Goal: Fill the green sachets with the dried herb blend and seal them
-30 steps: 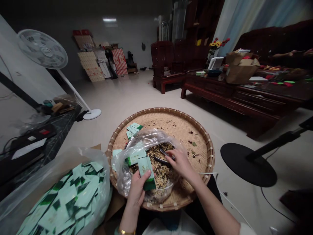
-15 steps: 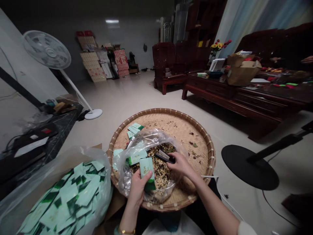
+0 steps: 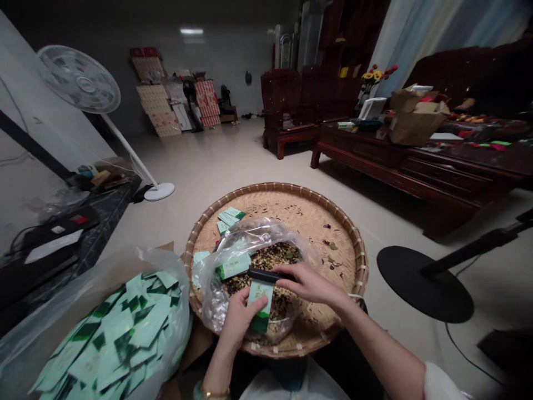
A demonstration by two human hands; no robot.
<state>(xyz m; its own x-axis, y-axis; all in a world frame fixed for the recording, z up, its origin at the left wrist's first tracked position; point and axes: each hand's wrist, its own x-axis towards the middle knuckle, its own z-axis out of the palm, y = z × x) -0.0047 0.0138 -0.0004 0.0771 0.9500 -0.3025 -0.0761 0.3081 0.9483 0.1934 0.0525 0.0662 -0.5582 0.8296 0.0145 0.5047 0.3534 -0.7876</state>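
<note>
Left hand: my left hand (image 3: 239,323) is half closed, and the thumb and fingers pinch a pale green sachet (image 3: 261,305) with a dark green end, held upright over the bag.

Right hand: my right hand (image 3: 310,284) is mostly closed and has hold of a slim black tool (image 3: 266,275), of which I cannot tell the exact kind. It lies just above the top edge of the sachet.

Wrist: a gold-coloured bracelet (image 3: 216,394) is on my left wrist.

Inside the bag: a clear plastic bag (image 3: 216,303) lies open under my hands, with a loose dried mix (image 3: 266,258) and more green sachets (image 3: 234,265) in it.

Under the bag: a round woven bamboo tray (image 3: 358,250) carries the bag, some sachets (image 3: 229,216) and scattered bits of dried leaf.

At my left: a big plastic bag (image 3: 166,289) is full of green sachets, and further on is a dark side table (image 3: 106,214).

At my right: a black round fan base (image 3: 420,283) stands on the floor.

Far part: a dark wooden table (image 3: 416,158) holds a cardboard box (image 3: 412,126), and another person's hand (image 3: 464,104) is behind it. A standing fan (image 3: 79,79), wooden armchairs (image 3: 281,94) and stacked flat cartons (image 3: 156,105) are further away.
</note>
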